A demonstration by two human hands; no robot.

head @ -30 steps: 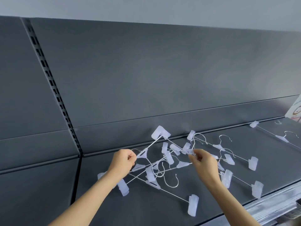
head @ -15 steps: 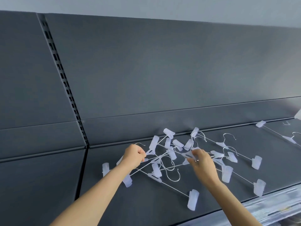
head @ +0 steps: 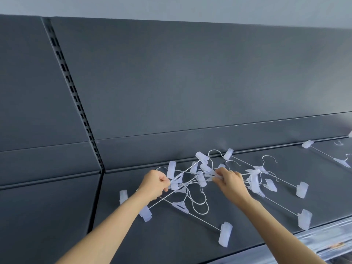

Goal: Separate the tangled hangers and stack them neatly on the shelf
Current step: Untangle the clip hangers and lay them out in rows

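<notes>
Tangle of hangers (head: pixel 201 180): thin wire bars, metal hooks, translucent white clips. It lies on the dark grey shelf (head: pixel 190 248), in the middle bay, close to the back edge. Bars cross at many angles; several clips stick up off the surface.

Left hand (head: pixel 155 184): at the left side of the tangle, fingers (head: pixel 164 184) curled tight, gripping a white plastic piece where a few bars meet.

Right hand (head: pixel 231 182): at the centre of the tangle, fingers (head: pixel 219 172) pressed together, pinching a clip or bar end; which one I cannot tell. Hands are near each other, not touching.

One hanger's long bar runs out of the heap towards the front, ending in a clip (head: pixel 225 234) that rests on the shelf. Two more clips (head: pixel 304 219) lie at the right, near the front rail (head: pixel 323 240).

A separate hanger (head: pixel 323 154) lies apart from the heap, far right on the shelf.

Behind: plain grey back panel (head: pixel 190 82). A slotted upright (head: pixel 76 103) divides the bays left of the heap.
</notes>
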